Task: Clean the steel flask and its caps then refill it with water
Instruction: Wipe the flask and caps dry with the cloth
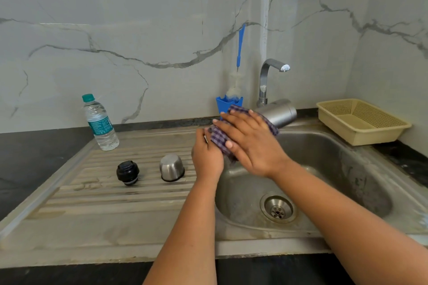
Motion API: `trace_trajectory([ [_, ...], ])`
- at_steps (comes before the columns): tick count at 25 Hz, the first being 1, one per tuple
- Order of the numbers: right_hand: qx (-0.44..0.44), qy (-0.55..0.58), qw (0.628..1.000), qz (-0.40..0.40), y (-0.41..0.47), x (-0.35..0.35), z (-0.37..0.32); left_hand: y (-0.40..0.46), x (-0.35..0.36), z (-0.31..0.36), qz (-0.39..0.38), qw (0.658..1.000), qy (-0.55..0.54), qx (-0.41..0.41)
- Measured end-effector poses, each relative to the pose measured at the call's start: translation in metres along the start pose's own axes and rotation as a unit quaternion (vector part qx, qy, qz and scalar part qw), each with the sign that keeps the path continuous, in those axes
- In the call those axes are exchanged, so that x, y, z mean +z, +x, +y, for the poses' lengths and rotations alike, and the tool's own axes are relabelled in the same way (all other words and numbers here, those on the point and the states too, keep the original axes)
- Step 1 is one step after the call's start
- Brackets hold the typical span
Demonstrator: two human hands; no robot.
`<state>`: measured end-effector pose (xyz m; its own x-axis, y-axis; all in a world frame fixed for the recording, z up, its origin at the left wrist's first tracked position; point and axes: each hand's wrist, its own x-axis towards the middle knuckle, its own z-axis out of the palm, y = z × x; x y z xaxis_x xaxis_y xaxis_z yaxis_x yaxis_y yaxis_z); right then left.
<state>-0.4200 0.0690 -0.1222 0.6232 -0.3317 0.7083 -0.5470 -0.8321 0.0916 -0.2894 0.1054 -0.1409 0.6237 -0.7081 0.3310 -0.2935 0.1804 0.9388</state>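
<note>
The steel flask (279, 112) lies tilted over the sink basin (328, 164), its base pointing up and right. A purple checked cloth (220, 139) wraps its lower part. My left hand (206, 157) grips the flask's hidden end through the cloth. My right hand (250, 143) presses flat on the cloth over the flask body. On the ribbed drainboard (92, 192) to the left stand the black inner cap (127, 172) and the steel outer cap (171, 167), upside down, both apart from my hands.
A plastic water bottle (100, 122) with a green cap stands at the drainboard's back left. A blue holder (228, 103) with a bottle brush (239, 53) sits behind my hands, beside the tap (266, 81). A beige basket (361, 120) rests right of the sink.
</note>
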Motion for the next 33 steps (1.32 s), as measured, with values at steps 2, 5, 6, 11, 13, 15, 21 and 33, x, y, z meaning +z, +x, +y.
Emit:
trace_trajectory([
  [2, 0.048, -0.008, 0.998, 0.041, 0.001, -0.006, 0.032, -0.001, -0.003, 0.003, 0.024, 0.998, 0.003, 0.055],
  [5, 0.213, 0.000, 0.970, 0.113, -0.009, -0.022, 0.079, -0.003, -0.003, 0.008, 0.045, 0.985, 0.036, 0.162],
  [6, 0.251, -0.002, 0.961, 0.113, -0.011, -0.022, 0.079, -0.004, -0.002, 0.009, 0.044, 0.980, 0.048, 0.190],
  [11, 0.121, 0.064, 0.990, 0.035, 0.022, -0.011, -0.007, -0.005, 0.005, 0.002, 0.036, 0.964, 0.084, 0.249],
  [13, 0.090, 0.049, 0.994, 0.040, 0.024, -0.013, -0.004, -0.004, 0.002, -0.001, 0.050, 0.970, 0.069, 0.227],
  [15, 0.122, 0.015, 0.991, 0.047, 0.009, -0.017, 0.028, -0.004, -0.001, 0.000, 0.051, 0.980, 0.053, 0.185],
  [21, 0.240, 0.071, 0.967, -0.041, -0.011, -0.004, 0.052, -0.004, -0.003, -0.001, 0.038, 0.970, 0.111, 0.212],
  [33, 0.507, 0.258, 0.822, -0.025, -0.025, -0.019, 0.082, -0.005, -0.007, 0.002, 0.038, 0.958, 0.081, 0.271],
])
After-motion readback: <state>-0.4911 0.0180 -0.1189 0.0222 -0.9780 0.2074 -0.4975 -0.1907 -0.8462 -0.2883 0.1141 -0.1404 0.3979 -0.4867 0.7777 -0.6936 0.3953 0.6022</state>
